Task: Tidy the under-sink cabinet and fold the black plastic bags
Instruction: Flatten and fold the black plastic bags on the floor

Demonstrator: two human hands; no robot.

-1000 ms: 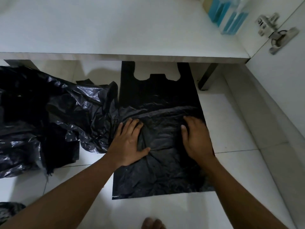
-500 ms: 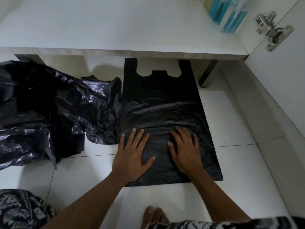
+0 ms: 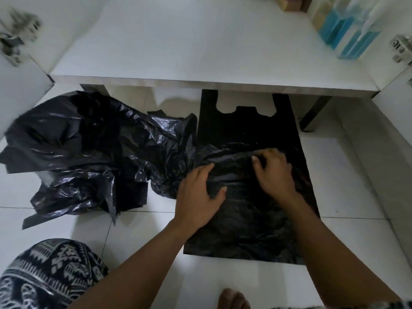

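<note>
I see left hand (image 3: 198,195) pressing flat, fingers spread, on flat black bag (image 3: 249,230) on floor tiles (image 3: 356,175); right hand (image 3: 275,175) curls, pinching its fold. Crumpled bag pile (image 3: 95,152) left, touching it. Cabinet shelf (image 3: 189,52) beyond.

Beyond the hands, the flat black bag's (image 3: 249,230) handle tops vanish under the front edge of the cabinet floor (image 3: 200,82). The right hand's (image 3: 275,175) fingertips are blurred, so whether they pinch the plastic cannot be told. Far to the left of the left hand (image 3: 197,197), a metal hinge (image 3: 13,41) is blurred. Beyond the right hand, blue containers (image 3: 350,34) are blurred and cut off by the top edge. Nearer than both hands, a foot (image 3: 234,299) is cut off by the bottom edge.
</note>
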